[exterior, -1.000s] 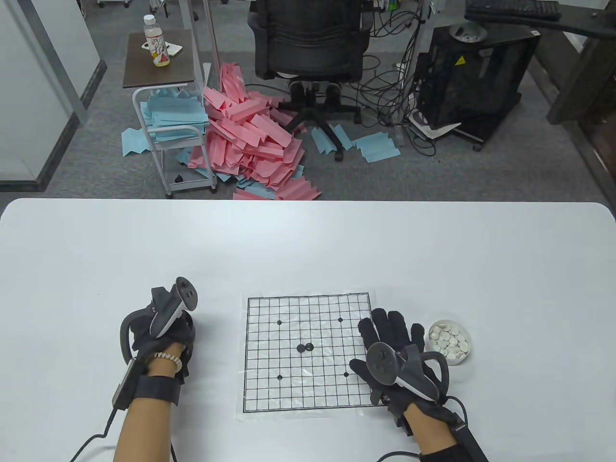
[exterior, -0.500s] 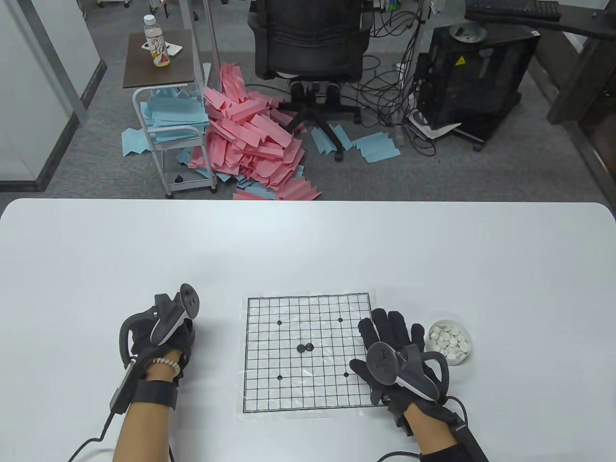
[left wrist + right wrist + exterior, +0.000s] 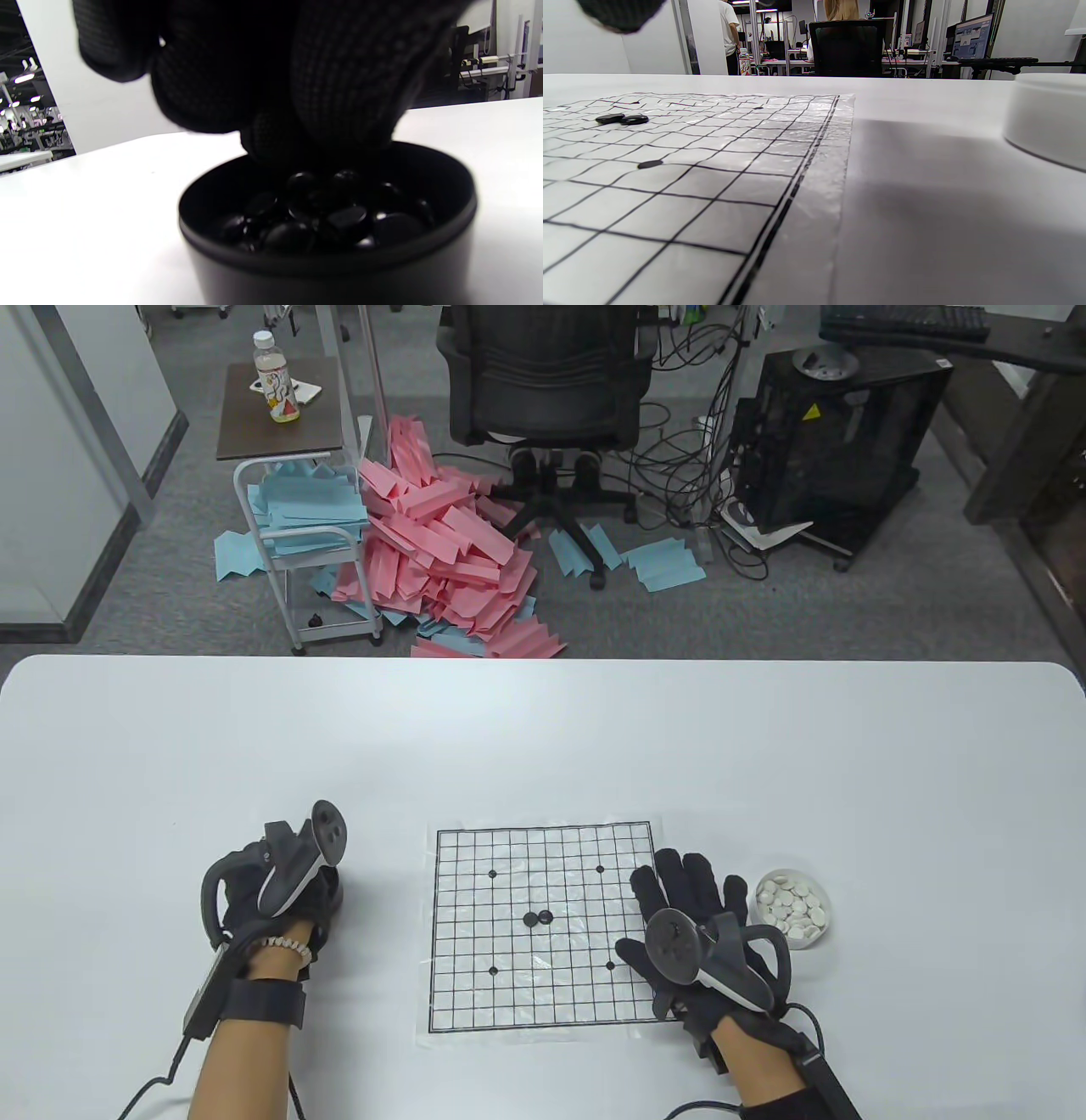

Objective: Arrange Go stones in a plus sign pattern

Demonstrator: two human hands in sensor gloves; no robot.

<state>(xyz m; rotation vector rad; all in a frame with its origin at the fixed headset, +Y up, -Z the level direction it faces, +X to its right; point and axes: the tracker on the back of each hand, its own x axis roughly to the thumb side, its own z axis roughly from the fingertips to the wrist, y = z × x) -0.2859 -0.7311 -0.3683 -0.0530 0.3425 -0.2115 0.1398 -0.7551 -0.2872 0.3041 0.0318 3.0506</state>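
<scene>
White table [image 3: 543, 746]: left hand [image 3: 271, 76] dips into black stones [image 3: 322, 212] — grip unclear; smooth, slippery, light — pinch one by its edges.

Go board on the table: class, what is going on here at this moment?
A person in sensor gloves is laying black stones on a printed Go board. Two black stones sit side by side at its centre. The left hand reaches into a black bowl of black stones; whether it has pinched one is hidden. The right hand rests flat on the board's right edge, beside a white bowl of white stones.
</scene>
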